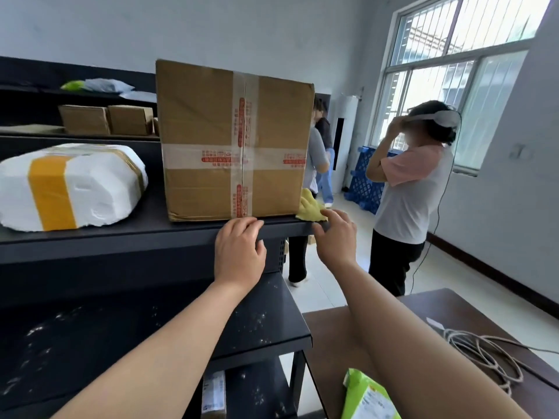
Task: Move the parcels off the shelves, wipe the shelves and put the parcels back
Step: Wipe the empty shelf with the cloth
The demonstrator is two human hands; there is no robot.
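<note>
On the dark top shelf the taped box stands at the right end, the cloth tucked beside it; both the left hand and the right hand rest open and empty at the near edge, likely having set it back.

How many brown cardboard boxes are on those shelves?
3: a big taped box on the near shelf, and two small boxes side by side on the far shelf. Others may be hidden.

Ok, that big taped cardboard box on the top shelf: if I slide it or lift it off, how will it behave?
The cardboard box looks stiff: square edges, taped seams. It is probably awkward for one hand, being tall and broad. It should slide on the smooth shelf rather than tip, but it may drag the yellow cloth beside it.
</note>
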